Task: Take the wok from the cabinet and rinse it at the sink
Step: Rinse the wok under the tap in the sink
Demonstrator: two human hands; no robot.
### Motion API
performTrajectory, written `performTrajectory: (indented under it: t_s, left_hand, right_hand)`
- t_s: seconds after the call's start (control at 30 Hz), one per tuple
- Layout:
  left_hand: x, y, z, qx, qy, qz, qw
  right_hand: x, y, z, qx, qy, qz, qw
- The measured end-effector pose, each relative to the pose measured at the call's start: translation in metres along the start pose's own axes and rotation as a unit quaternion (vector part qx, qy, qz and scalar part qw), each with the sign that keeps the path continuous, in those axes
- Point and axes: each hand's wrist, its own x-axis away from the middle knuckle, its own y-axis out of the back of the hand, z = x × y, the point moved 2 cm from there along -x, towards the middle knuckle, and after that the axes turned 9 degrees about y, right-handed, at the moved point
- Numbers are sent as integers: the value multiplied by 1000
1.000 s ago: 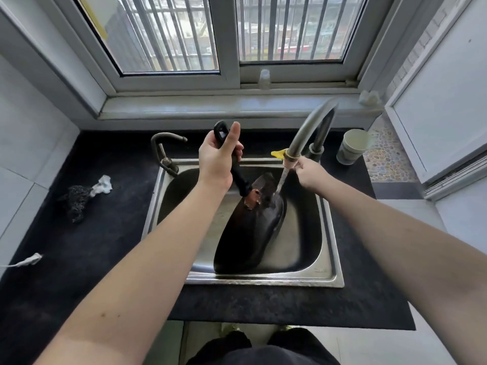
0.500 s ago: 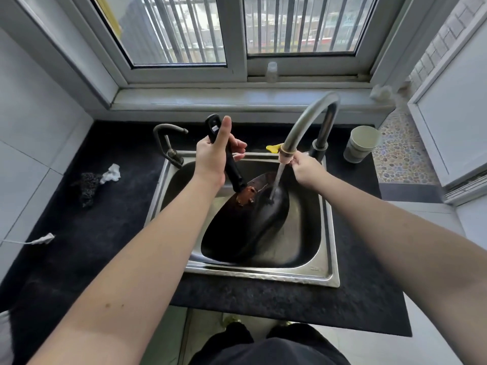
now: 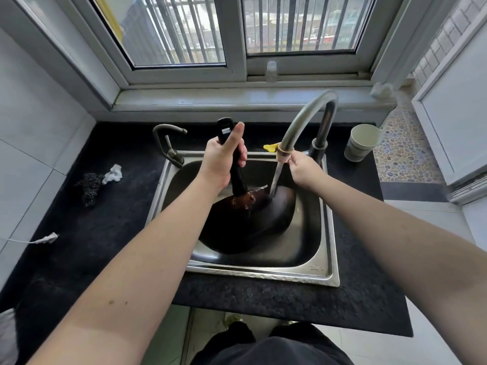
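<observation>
Gripping the wok's black handle [image 3: 232,154], the left hand [image 3: 220,160] is closed round it w/ thumb laid up along the shaft. Handle points up & away from the person; the wok [image 3: 253,222] sits tilted inside the steel sink [image 3: 326,259], dark bowl low in the basin, rusty-brown patch at the handle joint. Whether the wok rests on the sink floor or hangs from the grip: can't tell.

Right hand [image 3: 303,167] is at the spout end of the curved tap [image 3: 303,117], fingers pinched on the pale nozzle tip [image 3: 283,155]. A stream of water [image 3: 275,180] runs from the nozzle down onto the wok's far rim, just right of the handle joint.

Sink is set in a black bench [image 3: 87,233] under a barred window [image 3: 297,22]. A 2nd, smaller tap [image 3: 168,143] stands at the sink's back-left corner. Something small & yellow [image 3: 270,147] lies on the back rim of the sink, just left of the nozzle. A pale cup [image 3: 362,142] stands on the bench right of the big tap's base. On the bench left of the sink: a dark scrubber [image 3: 91,183] touching a white crumpled scrap [image 3: 113,173], and nearer the person a white cord end [image 3: 48,238]. Small clear bottle [image 3: 271,71] on the window frame.
</observation>
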Motion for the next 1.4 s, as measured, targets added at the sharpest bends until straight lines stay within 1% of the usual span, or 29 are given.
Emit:
performTrajectory:
  t_s: [0.43,0.7,0.97,1.2,1.4]
  left_hand:
    - [-3,-11,3,-8,8,8,1000]
    - [-9,24,-1,31,15,-3,999]
    - [-20,41,-5,28,26,31,999]
    - [-29,53,-9,53,34,52,997]
    - [-30,80,-7,81,27,74,994]
  right_hand:
    - [-1,1,3,10,-15,16,1000]
    - [0,1,4,13,-18,9,1000]
    - [-2,0,0,19,-24,7,1000]
    - [-4,-1,-2,20,-20,18,999]
    - [-4,-1,-3,22,-37,19,999]
